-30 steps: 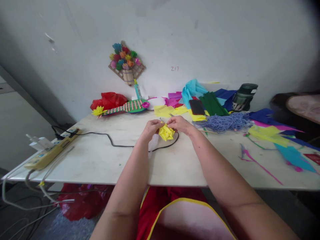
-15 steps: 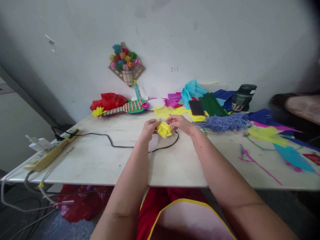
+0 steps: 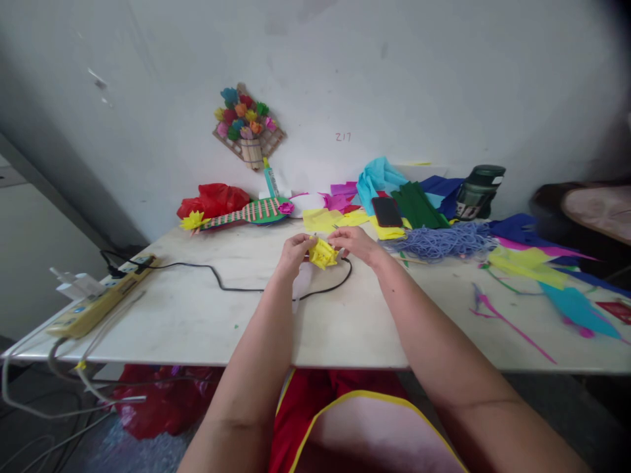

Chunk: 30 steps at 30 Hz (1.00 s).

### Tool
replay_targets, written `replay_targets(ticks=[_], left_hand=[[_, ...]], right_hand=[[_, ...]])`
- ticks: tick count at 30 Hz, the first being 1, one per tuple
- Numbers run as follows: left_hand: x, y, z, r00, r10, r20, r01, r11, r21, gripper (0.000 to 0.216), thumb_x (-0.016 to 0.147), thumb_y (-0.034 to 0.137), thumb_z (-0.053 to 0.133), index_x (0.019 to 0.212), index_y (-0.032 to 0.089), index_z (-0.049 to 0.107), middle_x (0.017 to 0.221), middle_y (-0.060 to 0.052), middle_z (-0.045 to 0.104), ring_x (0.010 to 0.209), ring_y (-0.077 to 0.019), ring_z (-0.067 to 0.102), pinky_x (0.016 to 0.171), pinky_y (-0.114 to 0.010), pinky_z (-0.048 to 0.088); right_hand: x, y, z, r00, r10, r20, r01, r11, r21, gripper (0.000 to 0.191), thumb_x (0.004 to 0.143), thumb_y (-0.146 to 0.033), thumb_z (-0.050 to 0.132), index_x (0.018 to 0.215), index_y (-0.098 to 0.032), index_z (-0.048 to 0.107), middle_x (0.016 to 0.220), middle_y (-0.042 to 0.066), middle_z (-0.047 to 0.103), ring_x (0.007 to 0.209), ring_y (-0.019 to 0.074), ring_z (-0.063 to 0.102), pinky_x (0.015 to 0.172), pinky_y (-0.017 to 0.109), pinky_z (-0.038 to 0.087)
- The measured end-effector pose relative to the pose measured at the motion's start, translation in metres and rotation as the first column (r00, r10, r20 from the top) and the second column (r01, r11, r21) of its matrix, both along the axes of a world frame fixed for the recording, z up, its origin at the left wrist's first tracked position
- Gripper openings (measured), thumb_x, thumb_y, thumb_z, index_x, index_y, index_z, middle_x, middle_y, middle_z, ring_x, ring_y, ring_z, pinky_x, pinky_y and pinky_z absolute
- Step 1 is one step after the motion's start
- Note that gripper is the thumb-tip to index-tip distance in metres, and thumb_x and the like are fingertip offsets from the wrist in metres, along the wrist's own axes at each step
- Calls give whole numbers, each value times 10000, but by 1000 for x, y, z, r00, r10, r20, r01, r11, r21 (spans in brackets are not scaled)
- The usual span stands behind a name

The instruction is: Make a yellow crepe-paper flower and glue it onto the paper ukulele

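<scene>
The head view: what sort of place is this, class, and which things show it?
Likely a craft work area: the table bears a green guitar-shaped piece and tangled purplish cord, and the left hand holds a yellow folded piece.

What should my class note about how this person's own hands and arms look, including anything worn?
The left hand and right hand are ungloved. No sleeve, watch or bracelet shows on either arm; rings are too small to rule out. The right forearm bears a small spot. Below, red clothing shows.
</scene>
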<state>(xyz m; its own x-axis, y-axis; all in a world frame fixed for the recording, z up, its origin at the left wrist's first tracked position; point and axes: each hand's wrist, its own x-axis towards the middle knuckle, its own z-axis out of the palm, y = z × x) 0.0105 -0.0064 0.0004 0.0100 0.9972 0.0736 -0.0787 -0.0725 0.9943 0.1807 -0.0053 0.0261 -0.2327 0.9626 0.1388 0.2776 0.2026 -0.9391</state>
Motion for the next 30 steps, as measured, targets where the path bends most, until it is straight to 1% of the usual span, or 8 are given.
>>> replay_targets(ticks=[4,7,10,15,19,22,25,30], left_hand=[[0,-3,1,997,-75,-12,75,997,24,364,534,436,751,675,151,572,629,-1,590,559,-107,542,527,-223,415],[-1,-3,1,984,-162,-68,164,986,23,352,549,426,751,660,143,573,604,2,576,533,-94,521,519,-216,390],[-2,-3,0,968,-212,-132,218,976,30,333,565,416,743,639,134,582,571,4,555,504,-82,485,501,-213,352],[-3,-2,0,946,-239,-218,258,964,61,310,571,405,740,599,129,601,521,10,518,478,-71,422,484,-219,301],[-2,-3,1,947,-226,-227,248,966,74,280,556,376,738,570,132,602,488,19,488,471,-67,389,482,-221,285],[-2,-3,1,947,-222,-233,244,967,74,270,551,368,734,566,135,599,486,21,483,471,-70,387,481,-226,281],[-2,-2,0,945,-228,-235,251,965,76,269,566,368,726,563,135,594,483,24,477,466,-69,393,480,-226,278],[-2,-2,-1,948,-221,-228,243,967,73,268,567,365,726,566,131,595,477,26,480,463,-67,393,477,-224,273]], right_hand=[[-3,-1,-1,997,-26,-75,22,999,-47,128,702,-255,600,756,-145,638,693,24,627,641,124,597,473,188,436],[-3,0,-3,992,17,-121,-24,998,-51,132,688,-251,614,749,-141,653,663,18,622,630,119,591,478,188,431],[-3,2,-4,989,77,-129,-81,996,-24,137,653,-244,641,737,-141,675,654,17,627,624,116,579,476,187,427],[-3,1,-4,995,93,-37,-90,994,58,126,631,-222,645,715,-142,696,653,16,639,608,108,559,473,183,420],[-5,-3,0,997,77,30,-81,987,142,110,624,-217,655,693,-145,701,651,11,643,603,107,547,503,196,424],[-7,-4,2,995,49,85,-69,966,248,41,624,-179,652,626,-157,687,625,0,642,613,111,558,570,215,434],[-9,-2,2,986,1,165,-60,933,354,58,632,-145,643,589,-164,676,630,1,651,642,121,572,630,232,428],[-9,1,0,973,-1,231,-89,922,376,70,667,-166,638,607,-159,674,639,7,656,633,121,564,631,234,417]])
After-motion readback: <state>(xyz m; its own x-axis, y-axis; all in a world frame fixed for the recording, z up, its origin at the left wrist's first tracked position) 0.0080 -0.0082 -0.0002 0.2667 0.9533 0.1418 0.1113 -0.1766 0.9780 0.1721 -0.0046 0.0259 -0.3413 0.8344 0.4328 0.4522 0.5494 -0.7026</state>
